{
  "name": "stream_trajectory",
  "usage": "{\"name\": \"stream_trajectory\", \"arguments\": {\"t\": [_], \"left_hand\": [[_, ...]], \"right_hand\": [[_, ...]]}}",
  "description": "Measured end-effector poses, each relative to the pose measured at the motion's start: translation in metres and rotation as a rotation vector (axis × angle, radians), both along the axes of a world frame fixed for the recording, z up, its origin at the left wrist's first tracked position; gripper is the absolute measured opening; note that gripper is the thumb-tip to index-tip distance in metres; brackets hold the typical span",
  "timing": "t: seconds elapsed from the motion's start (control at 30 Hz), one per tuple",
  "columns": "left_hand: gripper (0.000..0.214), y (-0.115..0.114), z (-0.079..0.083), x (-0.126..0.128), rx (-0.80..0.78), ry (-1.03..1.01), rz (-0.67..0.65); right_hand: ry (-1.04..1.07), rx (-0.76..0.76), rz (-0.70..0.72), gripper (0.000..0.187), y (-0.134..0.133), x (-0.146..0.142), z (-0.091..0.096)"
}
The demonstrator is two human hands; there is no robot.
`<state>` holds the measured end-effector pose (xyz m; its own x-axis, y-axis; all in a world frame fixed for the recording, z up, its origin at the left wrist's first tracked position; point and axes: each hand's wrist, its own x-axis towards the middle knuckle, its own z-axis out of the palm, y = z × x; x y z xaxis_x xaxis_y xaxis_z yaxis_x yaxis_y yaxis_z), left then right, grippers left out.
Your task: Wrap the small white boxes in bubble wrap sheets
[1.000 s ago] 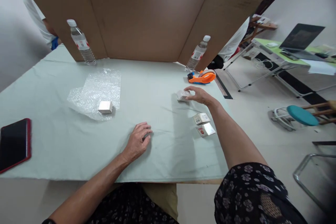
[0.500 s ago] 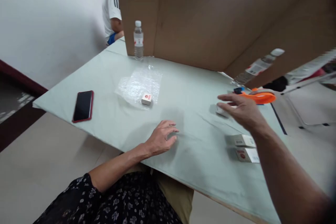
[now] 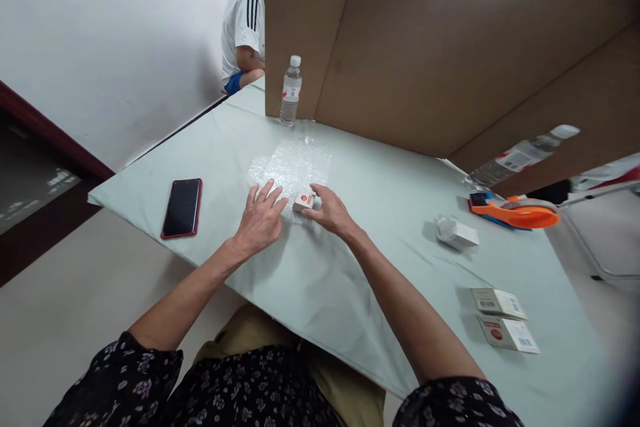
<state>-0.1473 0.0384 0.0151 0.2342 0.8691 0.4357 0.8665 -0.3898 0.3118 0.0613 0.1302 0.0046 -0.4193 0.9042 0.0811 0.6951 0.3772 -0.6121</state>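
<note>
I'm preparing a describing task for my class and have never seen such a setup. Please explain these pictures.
There is no machine here: you see a person's bare left hand and right hand, filmed by one head-worn camera looking forward and down. On the cloth-covered table lie bubble wrap, a phone, a tape dispenser, a white packet and two cartons; two water bottles are by the cardboard screen. The right hand's fingers are around a small box at the bubble wrap; how firmly they grip is unclear. The left hand, fingers spread, holds nothing.
</note>
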Motion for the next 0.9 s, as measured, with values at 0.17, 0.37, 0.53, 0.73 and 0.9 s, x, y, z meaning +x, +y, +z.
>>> {"name": "stream_trajectory", "arguments": {"t": [0.17,0.37,0.53,0.73,0.9], "left_hand": [[0.025,0.000,-0.013,-0.011,-0.053,0.007,0.087],[0.037,-0.001,-0.022,-0.029,-0.061,0.020,0.107],[0.024,0.015,-0.022,-0.038,0.019,-0.019,0.109],[0.016,0.055,0.006,-0.044,0.061,-0.180,0.130],[0.017,0.081,0.046,-0.034,0.114,-0.222,0.093]], "right_hand": [[0.037,0.022,-0.050,0.049,-0.003,-0.008,-0.008],[0.215,-0.003,-0.147,0.044,-0.042,0.033,0.006],[0.292,-0.047,-0.282,0.042,-0.089,0.089,0.012],[0.410,-0.079,-0.417,0.045,-0.135,0.130,0.010],[0.486,-0.069,-0.482,0.045,-0.159,0.143,0.007]]}}
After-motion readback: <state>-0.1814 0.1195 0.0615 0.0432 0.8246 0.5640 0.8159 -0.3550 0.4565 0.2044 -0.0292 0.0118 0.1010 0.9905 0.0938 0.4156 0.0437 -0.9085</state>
